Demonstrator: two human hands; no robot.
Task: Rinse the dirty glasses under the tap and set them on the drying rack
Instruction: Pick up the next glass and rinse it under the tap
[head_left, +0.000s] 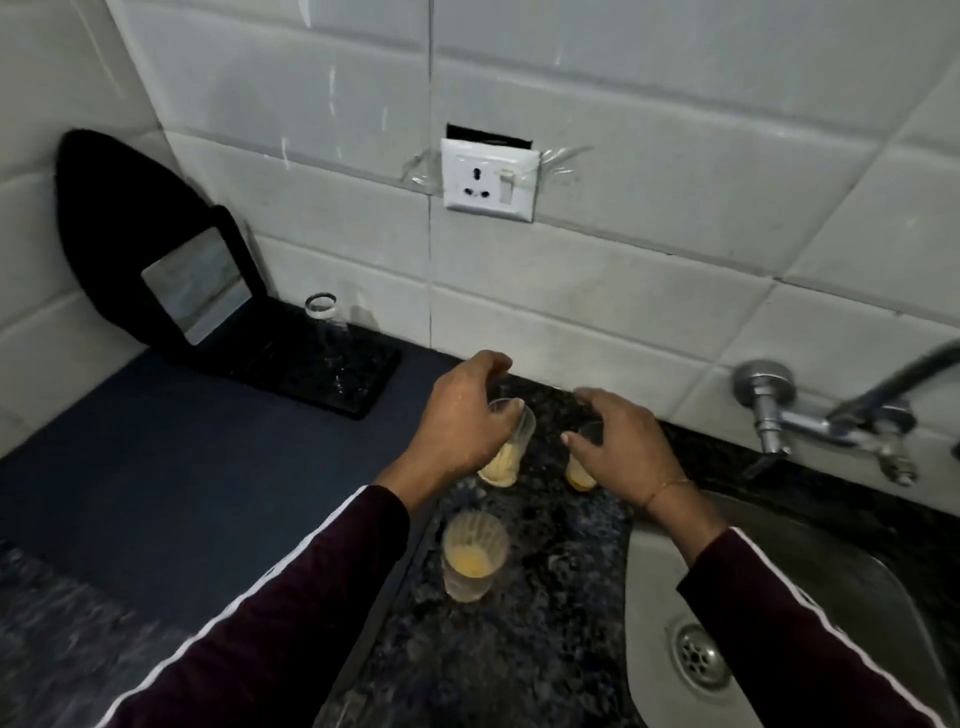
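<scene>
Head view: both hands (457, 421) (618, 441) grip glasses (506, 447) beside the sink rim (636, 545).

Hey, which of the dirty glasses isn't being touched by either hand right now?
The nearest glass, alone at the front of the granite counter. The left hand and right hand each close around one behind it.

Dim room w/ white glazed wall tiles (649, 171), white socket plate (488, 179) taped on, dark speckled granite bench (519, 649) below.
</scene>
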